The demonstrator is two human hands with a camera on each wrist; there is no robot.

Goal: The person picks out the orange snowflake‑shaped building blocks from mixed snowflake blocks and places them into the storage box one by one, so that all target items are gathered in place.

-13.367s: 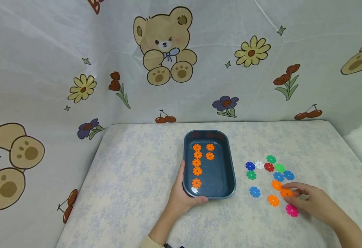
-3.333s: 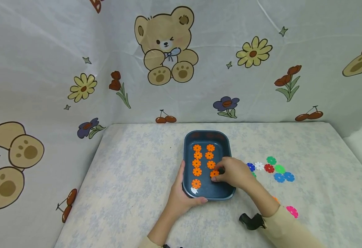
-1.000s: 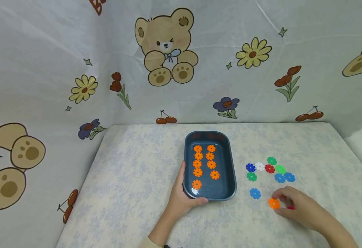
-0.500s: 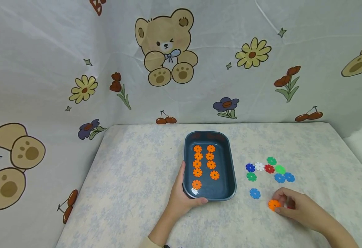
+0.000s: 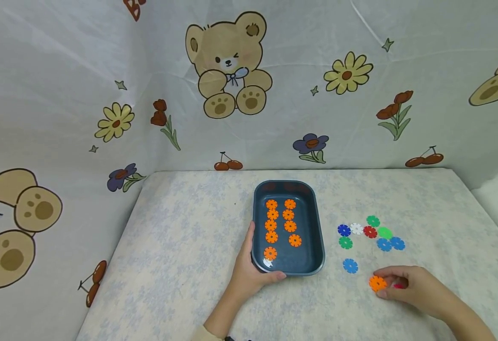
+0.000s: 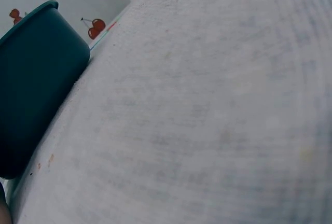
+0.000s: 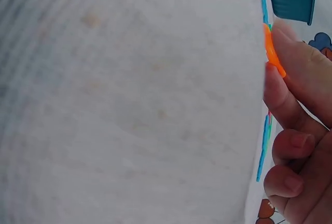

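Pinching the thin orange disc (image 5: 377, 283) by its edge, the right hand (image 5: 415, 291) could let it slip onto the counter (image 5: 181, 246), while the left hand (image 5: 249, 274) grips the tray (image 5: 319, 251).

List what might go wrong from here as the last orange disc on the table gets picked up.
1. The right hand pinches the flat orange plastic snowflake disc only at its edge; it may slip from the fingers.
2. The pink plastic disc lies partly under that hand and might be dragged or lifted along.
3. The dark blue rectangular plastic tray already holds two rows of orange discs; a dropped piece may knock them askew, though the left hand steadies the tray.
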